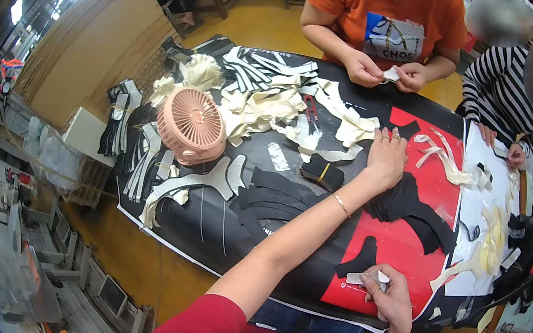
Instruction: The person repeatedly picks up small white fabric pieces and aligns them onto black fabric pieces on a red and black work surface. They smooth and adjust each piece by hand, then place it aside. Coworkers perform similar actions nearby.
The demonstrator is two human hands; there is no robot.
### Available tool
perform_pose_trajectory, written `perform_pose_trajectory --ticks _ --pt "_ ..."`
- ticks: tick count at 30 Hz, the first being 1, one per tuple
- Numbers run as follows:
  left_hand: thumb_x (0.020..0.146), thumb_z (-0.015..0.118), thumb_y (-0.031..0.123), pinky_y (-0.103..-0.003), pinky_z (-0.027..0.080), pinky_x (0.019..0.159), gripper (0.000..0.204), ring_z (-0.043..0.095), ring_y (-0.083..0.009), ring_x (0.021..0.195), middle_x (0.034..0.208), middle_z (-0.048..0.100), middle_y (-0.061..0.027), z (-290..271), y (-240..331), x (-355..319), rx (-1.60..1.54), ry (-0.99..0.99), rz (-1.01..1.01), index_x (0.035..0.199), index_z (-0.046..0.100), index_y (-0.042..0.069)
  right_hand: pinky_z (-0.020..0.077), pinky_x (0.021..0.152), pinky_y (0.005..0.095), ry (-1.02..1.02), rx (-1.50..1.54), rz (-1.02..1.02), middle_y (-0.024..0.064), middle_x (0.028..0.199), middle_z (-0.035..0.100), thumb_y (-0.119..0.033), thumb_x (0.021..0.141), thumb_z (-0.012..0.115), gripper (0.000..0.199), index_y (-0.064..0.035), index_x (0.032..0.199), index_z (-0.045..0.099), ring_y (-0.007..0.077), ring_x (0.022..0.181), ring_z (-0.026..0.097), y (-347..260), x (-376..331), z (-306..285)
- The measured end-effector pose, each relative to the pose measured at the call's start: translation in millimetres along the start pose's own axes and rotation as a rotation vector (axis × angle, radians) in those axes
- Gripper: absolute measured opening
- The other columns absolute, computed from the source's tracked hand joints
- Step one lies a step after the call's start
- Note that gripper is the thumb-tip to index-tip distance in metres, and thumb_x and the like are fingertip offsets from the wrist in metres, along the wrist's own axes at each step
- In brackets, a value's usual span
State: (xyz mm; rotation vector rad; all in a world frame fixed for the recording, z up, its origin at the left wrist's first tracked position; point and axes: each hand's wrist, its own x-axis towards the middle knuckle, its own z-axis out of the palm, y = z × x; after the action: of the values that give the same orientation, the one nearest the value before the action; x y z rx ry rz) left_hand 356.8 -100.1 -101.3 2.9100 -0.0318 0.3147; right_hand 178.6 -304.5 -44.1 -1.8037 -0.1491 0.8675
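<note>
My left hand [386,160] reaches across to the far part of the table. Its fingers are stretched out and touch down between the end of a cream fabric piece [358,130] and a small black fabric piece [407,129]. Just below that hand lies a fanned stack of black cut pieces [414,213]. Near the front edge, my right hand [390,297] is closed on a small white-grey fabric piece [354,278], pinched between thumb and fingers. Beside it a curved black fabric piece [361,256] lies on the red sheet [337,291].
A pink fan [192,126] stands at the left among cream and striped pieces. Red-handled scissors [312,113] and a banded black bundle [323,173] lie mid-table. Opposite, a person in orange [383,29] holds a small white piece. Another in striped sleeves [498,91] works at the right.
</note>
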Motion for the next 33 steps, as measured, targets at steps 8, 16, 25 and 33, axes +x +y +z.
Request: perform_pose_trajectory --ticks 8,16,25,33 --pt "0.096 0.058 0.031 -0.055 0.031 0.112 0.044 0.049 -0.0434 0.132 0.141 0.051 -0.0277 -4 -7 0 -0.069 -0.028 0.026 0.124 0.055 -0.003 0.0489 0.054 0.0248 0.008 0.073 -0.033 0.0047 0.074 0.064 -0.005 0.093 0.067 0.008 0.0029 0.094 0.066 0.0093 0.058 0.059 4 1 2" --pt "0.096 0.059 0.033 -0.052 0.032 0.114 0.048 0.045 -0.0430 0.135 0.145 0.045 -0.0275 -7 -9 0 -0.097 -0.071 0.023 0.127 0.054 -0.004 0.0467 0.052 0.0229 -0.008 0.112 -0.030 0.0042 0.075 0.062 -0.006 0.094 0.068 0.009 0.0019 0.096 0.064 0.0075 0.057 0.056 5 2 1" --pt "0.097 0.057 0.036 -0.053 0.036 0.111 0.051 0.046 -0.0402 0.135 0.140 0.049 -0.0261 -14 -14 -1 -0.130 -0.105 0.045 0.129 0.054 -0.003 0.0484 0.053 0.0239 0.027 0.039 -0.038 0.0038 0.075 0.063 -0.009 0.094 0.068 0.012 0.0025 0.097 0.066 0.0084 0.059 0.059 0 -1 3" --pt "0.099 0.051 0.040 -0.057 0.030 0.114 0.055 0.042 -0.0417 0.138 0.146 0.045 -0.0270 -13 -22 1 -0.138 -0.136 0.076 0.136 0.052 -0.001 0.0495 0.055 0.0250 0.012 -0.003 -0.083 0.0041 0.075 0.065 -0.011 0.095 0.067 0.013 0.0018 0.097 0.067 0.0087 0.059 0.060 2 -2 3"
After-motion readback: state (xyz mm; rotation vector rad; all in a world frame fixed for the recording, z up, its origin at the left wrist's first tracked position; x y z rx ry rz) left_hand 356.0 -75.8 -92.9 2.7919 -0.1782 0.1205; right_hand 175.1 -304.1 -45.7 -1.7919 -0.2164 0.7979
